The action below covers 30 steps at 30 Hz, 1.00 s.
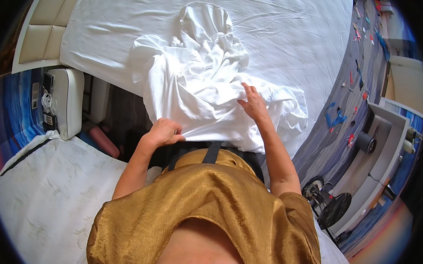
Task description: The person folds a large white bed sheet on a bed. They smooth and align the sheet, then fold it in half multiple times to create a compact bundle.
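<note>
A heap of shiny white cloth (195,73) lies crumpled in front of me, its far end gathered into a rounded fold. Whether it is a sheet or a garment I cannot tell. At its near edge my left hand (164,132) is closed, pinching the border between thumb and fingers. My right hand (255,104) rests on the folds farther right, fingers stretched and thumb apart. The cloth's near edge reaches my waist, and its right side spreads in loose wrinkles.
Beneath the cloth is a bed with a white sheet (285,30); a padded cream headboard (46,20) stands at left. A white cabinet (69,101) is beside it. Small items litter the patterned floor (327,144) at right, near a black fan (333,207) and a shelf unit (388,128).
</note>
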{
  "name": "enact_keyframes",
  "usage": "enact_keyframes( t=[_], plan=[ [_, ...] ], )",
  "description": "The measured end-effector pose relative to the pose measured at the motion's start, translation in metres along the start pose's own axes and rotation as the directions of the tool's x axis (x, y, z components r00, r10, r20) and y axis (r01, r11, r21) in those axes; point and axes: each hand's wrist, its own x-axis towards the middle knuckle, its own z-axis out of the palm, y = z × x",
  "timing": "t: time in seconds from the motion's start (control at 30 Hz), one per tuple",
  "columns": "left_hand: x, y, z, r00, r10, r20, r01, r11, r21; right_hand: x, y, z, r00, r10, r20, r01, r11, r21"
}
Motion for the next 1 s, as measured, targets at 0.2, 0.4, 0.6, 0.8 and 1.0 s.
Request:
enact_keyframes(
  t=[0.2,0.4,0.6,0.8,1.0],
  plan=[
    [0.028,0.003,-0.033,0.981,0.042,-0.191,-0.046,0.999,-0.017,0.008,0.017,0.005,0.993,-0.117,-0.007,0.117,0.992,-0.043],
    [0.103,0.013,-0.077,0.679,0.345,-0.648,-0.283,0.937,0.203,0.027,-0.029,-0.128,0.855,-0.242,-0.460,0.236,0.969,-0.070],
    [0.154,0.054,-0.104,0.916,0.215,-0.338,-0.239,0.970,-0.031,0.049,-0.059,-0.209,0.661,0.053,-0.749,0.283,0.907,0.313],
    [0.208,0.024,-0.117,0.816,0.145,-0.560,-0.181,0.983,-0.009,0.094,-0.053,-0.259,0.379,-0.063,-0.923,0.257,0.966,0.040],
    [0.209,-0.012,-0.235,0.386,-0.151,-0.910,-0.331,0.898,-0.289,0.168,0.039,-0.249,0.522,-0.241,-0.818,0.192,0.968,-0.162]
  ],
)
